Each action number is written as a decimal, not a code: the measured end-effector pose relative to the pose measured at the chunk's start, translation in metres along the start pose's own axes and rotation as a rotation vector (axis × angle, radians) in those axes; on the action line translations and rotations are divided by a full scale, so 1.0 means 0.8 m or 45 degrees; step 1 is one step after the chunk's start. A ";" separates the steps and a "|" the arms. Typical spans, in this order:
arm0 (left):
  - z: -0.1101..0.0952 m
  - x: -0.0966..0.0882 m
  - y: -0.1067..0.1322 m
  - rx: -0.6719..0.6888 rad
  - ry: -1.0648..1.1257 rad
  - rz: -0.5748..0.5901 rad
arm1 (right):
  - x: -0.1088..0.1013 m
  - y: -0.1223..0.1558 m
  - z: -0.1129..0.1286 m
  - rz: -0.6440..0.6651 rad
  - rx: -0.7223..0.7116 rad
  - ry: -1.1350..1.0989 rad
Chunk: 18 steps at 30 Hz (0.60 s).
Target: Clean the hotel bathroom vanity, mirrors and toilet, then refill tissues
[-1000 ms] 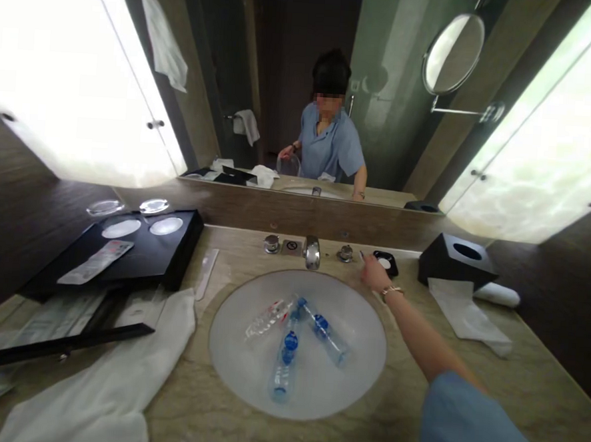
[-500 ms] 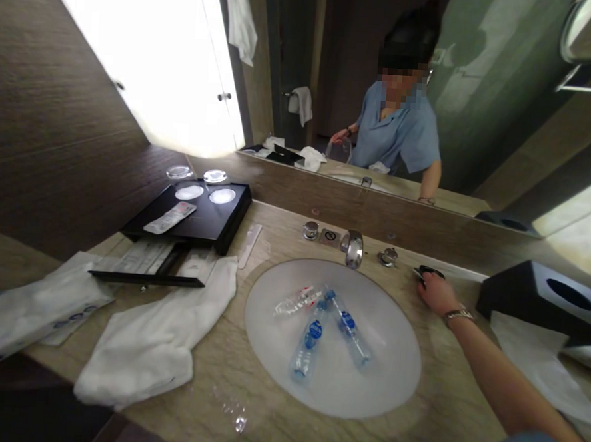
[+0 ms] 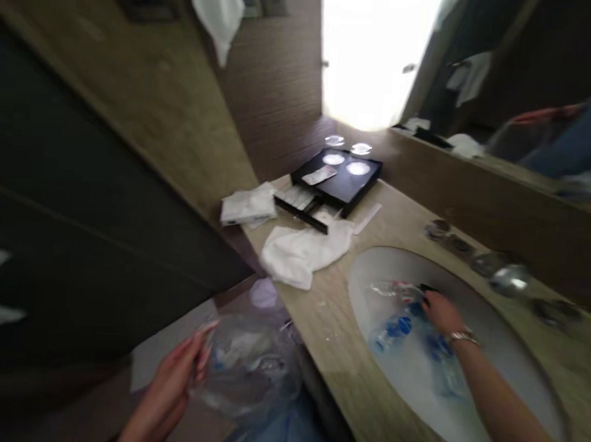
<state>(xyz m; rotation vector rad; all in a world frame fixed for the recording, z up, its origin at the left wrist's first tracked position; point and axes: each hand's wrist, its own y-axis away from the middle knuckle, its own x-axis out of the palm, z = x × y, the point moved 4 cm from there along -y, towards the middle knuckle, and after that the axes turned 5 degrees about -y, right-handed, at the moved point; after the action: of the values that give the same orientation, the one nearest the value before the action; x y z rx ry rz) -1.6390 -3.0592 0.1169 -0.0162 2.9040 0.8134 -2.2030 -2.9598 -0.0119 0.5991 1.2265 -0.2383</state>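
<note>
My left hand [image 3: 184, 367], low beside the counter, is closed on the rim of a clear plastic bag [image 3: 244, 398] with some light-coloured items inside. Over the sink [image 3: 373, 262], my right hand [image 3: 444, 313] grips a small black object [image 3: 425, 292], too blurred to name. Beneath and beside that hand lie empty plastic bottles: one with red marking [image 3: 389, 290] and two with blue labels, the left one [image 3: 391, 330] and the right one [image 3: 444, 367], partly covered by my hand and wrist.
A white cloth [image 3: 298, 254] lies on the counter [image 3: 332, 316], near a black box [image 3: 345, 181] with its drawer pulled out. Folded white packaging [image 3: 249, 206] rests at the counter's left end. The tap [image 3: 509, 279] stands behind the sink, below the mirror.
My right hand has moved left from the counter beside the sink to above the bottles, carrying the black object. The view has swung left, bringing my left hand and the bag into sight.
</note>
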 end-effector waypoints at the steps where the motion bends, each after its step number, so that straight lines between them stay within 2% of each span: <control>1: -0.001 -0.005 0.003 0.012 0.054 0.009 | 0.002 -0.008 -0.007 0.027 -0.024 0.002; 4: -0.005 -0.016 0.002 0.050 0.131 0.029 | -0.007 -0.020 -0.011 0.026 -0.008 -0.083; 6: -0.007 -0.022 -0.002 0.053 0.171 0.070 | -0.031 -0.005 0.023 -0.111 0.079 -0.250; 7: -0.008 -0.024 -0.004 0.048 0.199 0.104 | -0.043 0.011 0.058 -0.185 0.084 -0.395; 8: -0.009 -0.027 -0.007 0.038 0.233 0.143 | -0.052 0.032 0.106 -0.226 0.041 -0.582; 9: -0.010 -0.031 -0.011 0.019 0.268 0.185 | -0.055 0.057 0.167 -0.229 -0.057 -0.791; 10: -0.013 -0.035 -0.016 -0.015 0.301 0.216 | -0.051 0.082 0.240 -0.153 -0.226 -1.033; 12: -0.019 -0.048 -0.031 -0.111 0.357 0.235 | -0.019 0.127 0.400 0.162 -0.605 -1.291; 14: -0.027 -0.065 -0.052 -0.212 0.394 0.234 | 0.029 0.152 0.540 0.362 -0.910 -1.333; 15: -0.032 -0.075 -0.064 -0.248 0.401 0.239 | 0.053 0.155 0.592 0.402 -1.048 -1.240; 16: -0.036 -0.086 -0.077 -0.278 0.394 0.253 | 0.074 0.155 0.630 0.436 -1.165 -1.082; 17: -0.038 -0.097 -0.091 -0.311 0.373 0.266 | 0.088 0.150 0.650 0.432 -1.231 -0.974; 18: -0.039 -0.107 -0.106 -0.339 0.340 0.272 | 0.093 0.144 0.653 0.413 -1.258 -0.913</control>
<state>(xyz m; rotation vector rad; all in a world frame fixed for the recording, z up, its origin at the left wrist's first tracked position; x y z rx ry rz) -1.5539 -3.1497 0.1104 0.1768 3.0529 1.3244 -1.7001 -3.1411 0.0621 -0.1693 0.4207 0.3990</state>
